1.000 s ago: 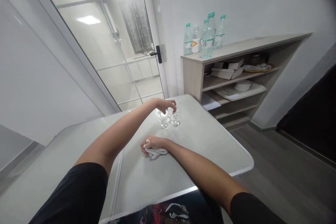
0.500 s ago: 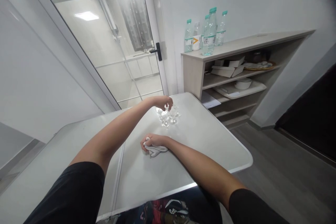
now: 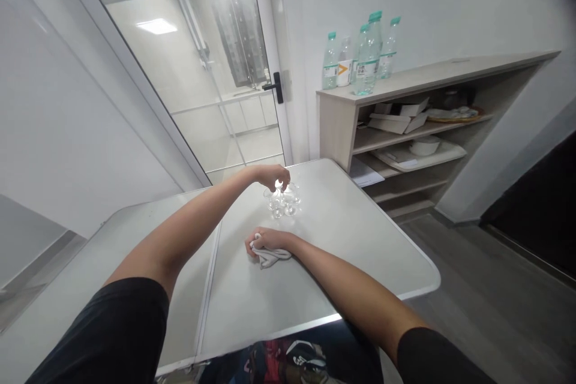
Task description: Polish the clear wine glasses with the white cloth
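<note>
A small cluster of clear glasses (image 3: 282, 201) stands on the pale grey folding table (image 3: 360, 240), towards its far side. My left hand (image 3: 271, 176) reaches over them, fingers bent down and pinching the rim of one glass. Nearer to me, my right hand (image 3: 263, 242) rests on the tabletop, closed around a crumpled white cloth (image 3: 271, 258).
A wooden shelf unit (image 3: 405, 126) stands at the right against the wall, with water bottles (image 3: 364, 54) on top and boxes and dishes inside. A glass door (image 3: 216, 72) with a black handle is behind the table. Grey floor lies to the right.
My left hand has closed in on the glasses and drawn slightly left. The right hand has stayed on the cloth. The view has shifted a little.
</note>
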A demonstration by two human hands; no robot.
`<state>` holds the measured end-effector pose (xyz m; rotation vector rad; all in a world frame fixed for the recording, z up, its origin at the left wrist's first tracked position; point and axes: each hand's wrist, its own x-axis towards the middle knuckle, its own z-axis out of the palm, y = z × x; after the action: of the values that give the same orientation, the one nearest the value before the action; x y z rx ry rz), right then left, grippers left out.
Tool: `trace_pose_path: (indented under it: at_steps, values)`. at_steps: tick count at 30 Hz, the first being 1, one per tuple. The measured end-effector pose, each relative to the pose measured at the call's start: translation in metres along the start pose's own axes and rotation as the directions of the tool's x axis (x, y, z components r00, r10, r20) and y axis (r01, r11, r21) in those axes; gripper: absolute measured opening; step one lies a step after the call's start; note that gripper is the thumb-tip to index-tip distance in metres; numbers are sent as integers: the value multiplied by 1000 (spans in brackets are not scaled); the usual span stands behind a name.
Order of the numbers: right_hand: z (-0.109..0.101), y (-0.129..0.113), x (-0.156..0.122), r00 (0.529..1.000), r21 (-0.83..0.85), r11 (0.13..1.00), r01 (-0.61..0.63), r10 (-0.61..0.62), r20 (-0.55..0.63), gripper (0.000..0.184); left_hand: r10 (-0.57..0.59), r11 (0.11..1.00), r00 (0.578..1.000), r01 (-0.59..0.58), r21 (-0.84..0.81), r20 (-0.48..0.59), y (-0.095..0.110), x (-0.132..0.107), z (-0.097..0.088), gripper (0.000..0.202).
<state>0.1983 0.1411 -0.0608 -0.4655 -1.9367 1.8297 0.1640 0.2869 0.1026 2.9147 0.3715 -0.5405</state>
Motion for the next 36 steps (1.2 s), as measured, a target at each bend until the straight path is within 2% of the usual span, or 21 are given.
trace_pose_path:
  at_steps: [7,13,18,22,27,32,36]
  values:
    - [-3,4,3,998,-33,997,66,-66,22,18,-53,999,999,53,-12,8,-7,-31,6,28]
    - [-1,4,4,999,-18,999,49,-49,-11,17,-70,997,997,70,-30,-30,-23,-68,11,28]
    - [-1,8,6,997,-22,996,81,-81,-16,18,-97,994,994,94,-59,-55,-43,-117,23,26]
    - [-2,15,8,997,-1,997,78,-78,-18,19,-202,976,979,199,-87,-27,-56,-167,31,25]
    - [-2,23,7,999,26,999,45,-44,-19,19,-361,926,932,363,-107,35,-69,-230,42,28]
    - [-2,24,8,999,36,998,48,-48,-16,20,-519,840,851,525,-137,80,-79,-287,59,27]
    - [-2,25,8,999,24,999,42,-42,-17,20,-616,767,782,622,-155,93,-87,-322,77,26]
